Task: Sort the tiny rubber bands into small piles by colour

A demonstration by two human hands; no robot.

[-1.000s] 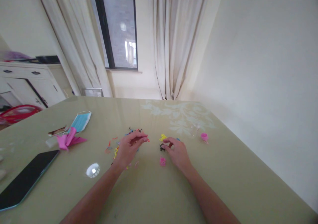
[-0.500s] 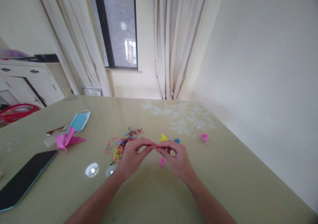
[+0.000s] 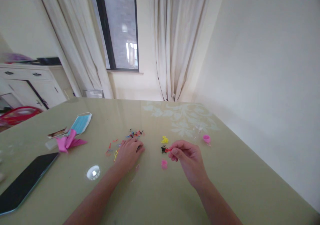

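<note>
My right hand [image 3: 189, 160] is closed in a pinch on a red rubber band [image 3: 169, 150]. The band's free end points left, toward a small black bunch of rubber bands [image 3: 163, 149]. My left hand [image 3: 128, 154] lies over the pile of small mixed-colour rubber bands [image 3: 135, 133], palm down, with its fingers apart. It covers much of the pile, and its fingertips are partly hidden. Beyond my right hand is a yellow bunch of bands [image 3: 164, 139]; a pink bunch [image 3: 164, 164] lies nearer to me.
At the left are a dark-screened tablet or phone [image 3: 27, 181], a folded pink paper shape [image 3: 68, 142] and a blue face mask [image 3: 81, 123]. A pink cup-like item [image 3: 206, 138] sits at the right. A wall borders the table's [image 3: 225, 185] right side.
My hands were pinched together over the table's middle; they have parted. The left moved left onto the pile, while the right moved slightly right and now shows a red band.
</note>
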